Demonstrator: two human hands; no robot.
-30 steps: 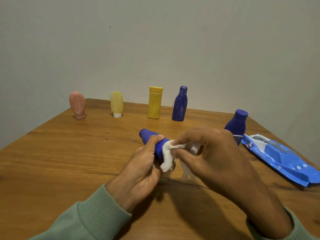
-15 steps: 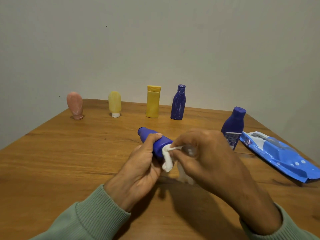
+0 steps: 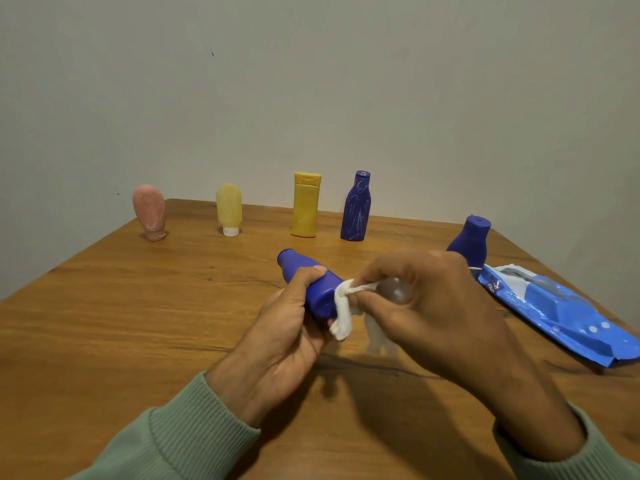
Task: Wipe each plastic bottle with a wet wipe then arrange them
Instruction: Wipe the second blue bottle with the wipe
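Note:
My left hand point(image 3: 284, 344) grips a blue plastic bottle point(image 3: 311, 278) lying tilted above the table, its cap pointing far left. My right hand point(image 3: 433, 313) pinches a crumpled white wet wipe point(image 3: 343, 306) against the bottle's base end. A clear, pale bottle point(image 3: 381, 337) stands on the table, mostly hidden behind my right hand. At the back stand a pink bottle point(image 3: 149, 212), a pale yellow tube point(image 3: 229, 209), a yellow bottle point(image 3: 305, 204) and a dark blue bottle point(image 3: 356, 206) in a row. Another blue bottle point(image 3: 471, 241) stands at the right.
A blue pack of wet wipes point(image 3: 561, 313) lies on the right side of the wooden table point(image 3: 121, 323), just beside the standing blue bottle. A plain wall rises behind the table's far edge.
The right hand has shifted the wipe slightly along the blue bottle's base end. The left hand keeps the same grip and the standing bottles stay where they were.

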